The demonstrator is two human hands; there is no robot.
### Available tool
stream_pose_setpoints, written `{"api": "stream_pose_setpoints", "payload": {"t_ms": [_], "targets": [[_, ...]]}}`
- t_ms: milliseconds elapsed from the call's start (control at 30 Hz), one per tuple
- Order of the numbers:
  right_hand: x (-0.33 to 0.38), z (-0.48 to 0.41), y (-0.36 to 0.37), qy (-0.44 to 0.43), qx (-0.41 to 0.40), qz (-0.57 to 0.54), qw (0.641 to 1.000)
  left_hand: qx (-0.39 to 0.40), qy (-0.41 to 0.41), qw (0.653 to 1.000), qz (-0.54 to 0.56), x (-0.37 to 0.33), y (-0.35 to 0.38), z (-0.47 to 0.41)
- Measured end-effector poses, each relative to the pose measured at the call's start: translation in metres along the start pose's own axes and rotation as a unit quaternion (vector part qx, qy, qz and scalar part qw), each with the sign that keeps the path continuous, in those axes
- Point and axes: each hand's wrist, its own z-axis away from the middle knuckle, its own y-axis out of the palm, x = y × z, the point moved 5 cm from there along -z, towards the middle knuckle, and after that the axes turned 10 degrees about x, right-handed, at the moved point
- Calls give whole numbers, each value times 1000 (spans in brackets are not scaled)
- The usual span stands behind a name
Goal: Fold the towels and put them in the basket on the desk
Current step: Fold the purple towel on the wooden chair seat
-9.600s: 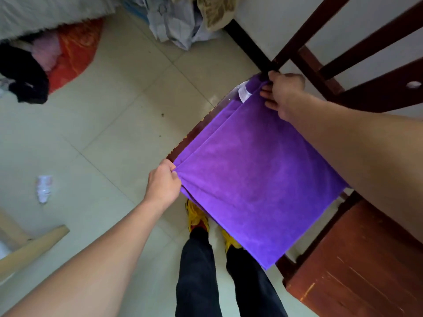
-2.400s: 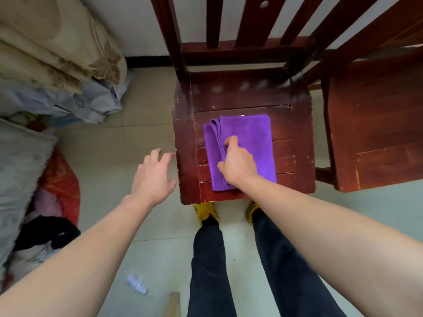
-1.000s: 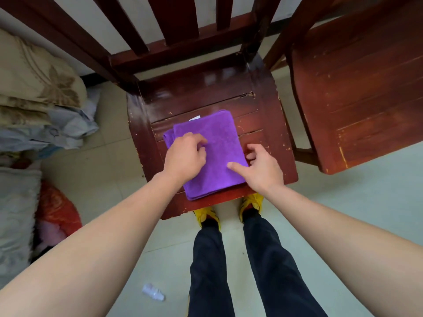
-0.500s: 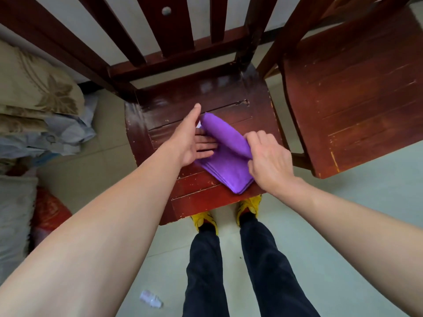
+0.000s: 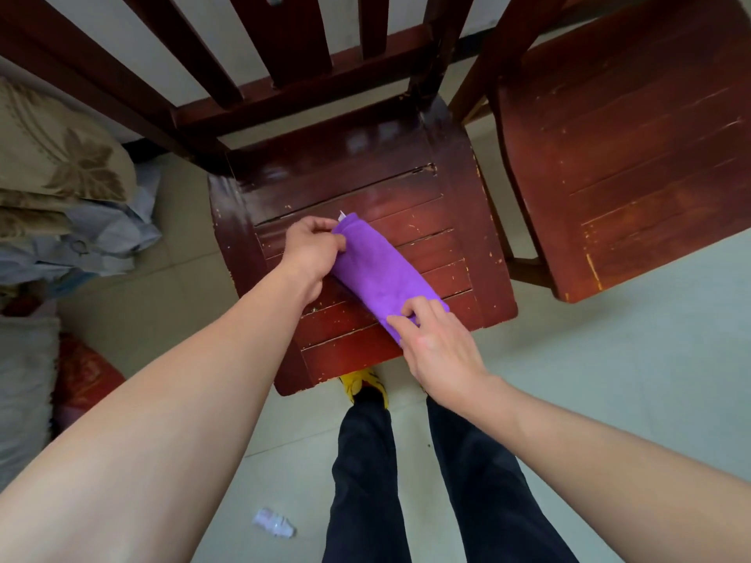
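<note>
A purple towel [image 5: 380,274], folded into a narrow band, lies diagonally on the seat of a dark red wooden chair [image 5: 455,188]. It runs from the middle of the seat towards the seat's front right corner, with its near end close to the front edge. A small white label [image 5: 341,215] sticks out at its far end.

The left hand [image 5: 311,253] is at the towel's far end, thumb and fingers pinched on the cloth there, so its grip is clenched on the towel. The right hand [image 5: 437,343] is at the near end, fingers curled over the fold and pressing it onto the seat; this grip also holds the towel.

A second wooden chair [image 5: 634,136] stands just beside the first, off its right edge. The slatted backrest rises from the first chair's rear edge.

On the tiled floor [image 5: 609,359], past the seat's left edge, lies a heap of bedding with a leaf pattern [image 5: 61,156], and nearer the person a red bundle [image 5: 81,379]. A small crumpled plastic bottle [image 5: 274,526] lies on the floor beside the person's dark trousers [image 5: 406,481]. Yellow shoes [image 5: 363,384] show under the seat's front edge.
</note>
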Motion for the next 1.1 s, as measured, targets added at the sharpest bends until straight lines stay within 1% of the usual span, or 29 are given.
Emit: {"api": "stream_pose_setpoints", "payload": {"t_ms": [33, 67, 100, 133, 167, 200, 233, 267, 300, 333, 400, 433, 567, 633, 733, 767, 800, 867, 933, 967, 1000, 1033, 1100], "targets": [[-1, -5, 3, 12, 10, -34, 999, -23, 36, 998, -47, -4, -2, 0], [-5, -11, 4, 27, 17, -68, 997, -51, 79, 987, -127, -9, -4, 1], [-8, -17, 5, 40, 25, -98, 994, -82, 128, 959, -237, -16, -4, 5], [-12, -22, 6, 47, 36, -120, 991, -109, 178, 911, -356, -23, -3, 11], [-15, -26, 6, 47, 42, -130, 990, -122, 224, 854, -454, -30, 2, 19], [-17, -27, 6, 42, 44, -134, 989, -112, 264, 803, -522, -33, 8, 25], [-19, -27, 6, 37, 47, -134, 989, -78, 294, 763, -570, -34, 15, 30], [-19, -26, 6, 30, 48, -131, 990, -30, 309, 736, -602, -30, 22, 31], [-18, -24, 7, 23, 49, -126, 991, 18, 310, 722, -618, -25, 27, 31], [-19, -23, 7, 17, 46, -122, 991, 58, 299, 720, -623, -21, 28, 27], [-18, -23, 7, 12, 43, -115, 992, 111, 269, 732, -616, -16, 25, 21], [-18, -24, 8, 13, 43, -109, 993, 125, 260, 731, -618, -15, 24, 19], [-19, -28, 11, 12, 37, -79, 996, 131, 251, 701, -654, -7, 26, 11], [-20, -31, 11, 10, 36, -77, 996, 129, 246, 694, -665, -6, 28, 7], [-23, -32, 10, 13, 56, -87, 995, 150, 218, 682, -682, -15, 32, 4], [-25, -30, 10, 13, 57, -97, 994, 150, 208, 672, -694, -17, 33, 5], [-24, -28, 8, 16, 56, -107, 993, 138, 210, 653, -714, -21, 33, 8], [-24, -24, 2, 36, 37, -140, 989, 97, 255, 595, -756, -28, 33, 14], [-29, -17, -2, 98, -18, -157, 983, 78, 303, 552, -773, -35, 35, 18], [-33, -14, -3, 140, -42, -150, 978, 89, 310, 535, -781, -38, 37, 18], [-36, -12, -3, 176, -46, -141, 973, 109, 305, 514, -794, -40, 39, 17], [-35, -10, -1, 202, -37, -141, 969, 131, 296, 488, -811, -40, 42, 16], [-33, -12, 2, 232, 5, -134, 963, 154, 277, 450, -835, -39, 49, 16]]}}
